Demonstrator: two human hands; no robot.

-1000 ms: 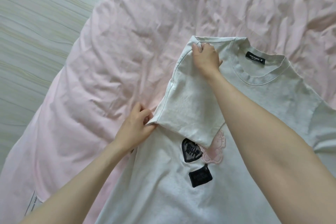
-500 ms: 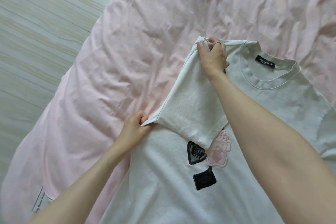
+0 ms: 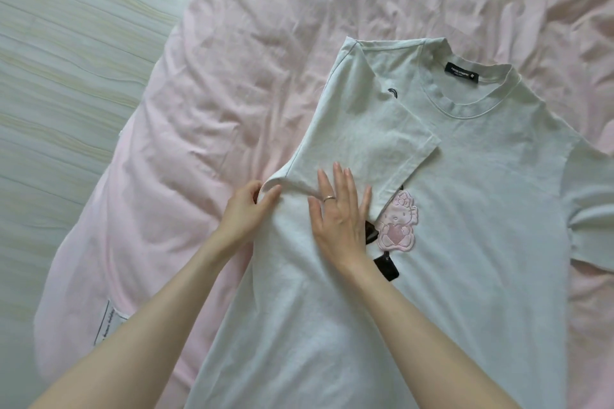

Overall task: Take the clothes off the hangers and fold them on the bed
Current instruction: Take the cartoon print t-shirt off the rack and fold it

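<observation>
A pale grey T-shirt (image 3: pixel 465 209) lies front up on the pink bed (image 3: pixel 265 43), with a black neck label and a pink cartoon patch on the chest. Its left sleeve (image 3: pixel 362 129) is folded inward over the chest. My left hand (image 3: pixel 246 209) pinches the fold's lower left corner at the shirt's edge. My right hand (image 3: pixel 339 212) lies flat with straight fingers on the shirt, fingertips on the folded sleeve's lower edge. It partly covers two black patches. No hanger is in view.
The pink sheet is wrinkled and hangs over the bed's left side, with a white care label (image 3: pixel 109 322) near the lower left. Pale wood-look floor (image 3: pixel 66 76) shows at the left. The shirt's right sleeve (image 3: pixel 591 209) lies spread near the right edge.
My right hand let go of the shoulder fold and came down to press flat on the shirt beside my left hand. The folded sleeve now lies flat on the chest.
</observation>
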